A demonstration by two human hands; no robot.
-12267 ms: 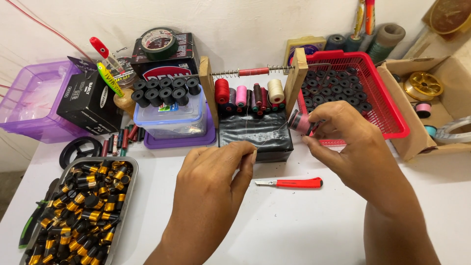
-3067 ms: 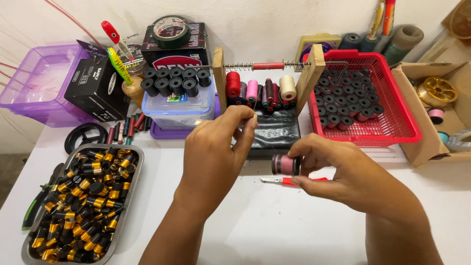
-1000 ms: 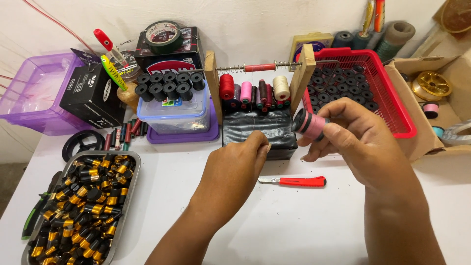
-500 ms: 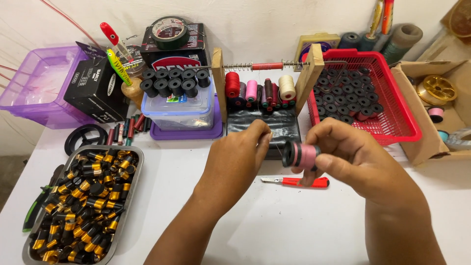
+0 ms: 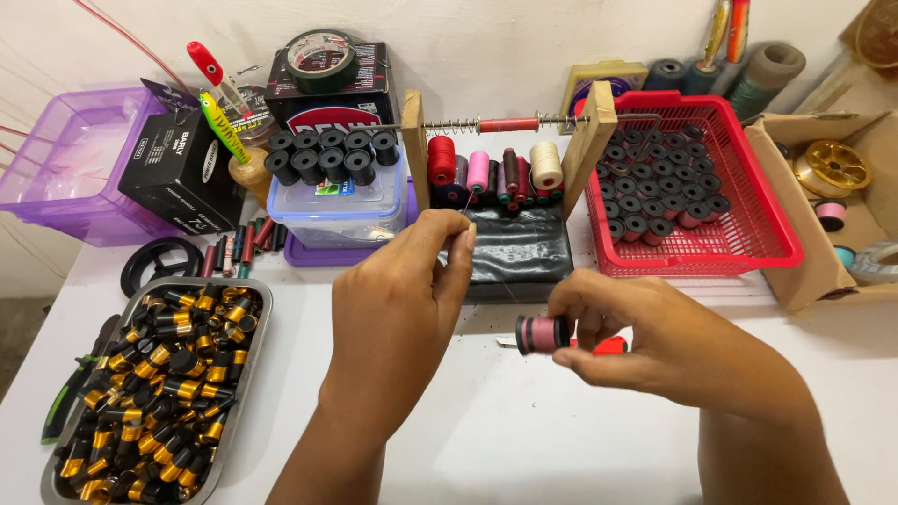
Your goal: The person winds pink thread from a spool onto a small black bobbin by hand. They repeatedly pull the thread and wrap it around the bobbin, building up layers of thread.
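Observation:
My right hand (image 5: 655,341) grips a small black bobbin wound with pink thread (image 5: 543,334) by its end, held sideways over the white table (image 5: 524,440). My left hand (image 5: 402,309) is raised beside it, thumb and forefinger pinched on a fine thread (image 5: 468,245) that runs up toward the wooden spool rack (image 5: 510,164). The rack carries red, pink, dark and cream thread spools. Behind my right hand lies a red-handled cutter (image 5: 608,345), mostly hidden.
A metal tray (image 5: 245,374) of black-and-gold bobbins sits at the front left. A red basket (image 5: 758,234) of black bobbins stands at the right, a clear tub (image 5: 341,210) topped with black bobbins behind my left hand. Purple bin, boxes, tape roll and cardboard box line the back.
My right hand has carried the pink bobbin down and left from near the rack to in front of my left hand. My left hand has risen slightly, still pinching the thread.

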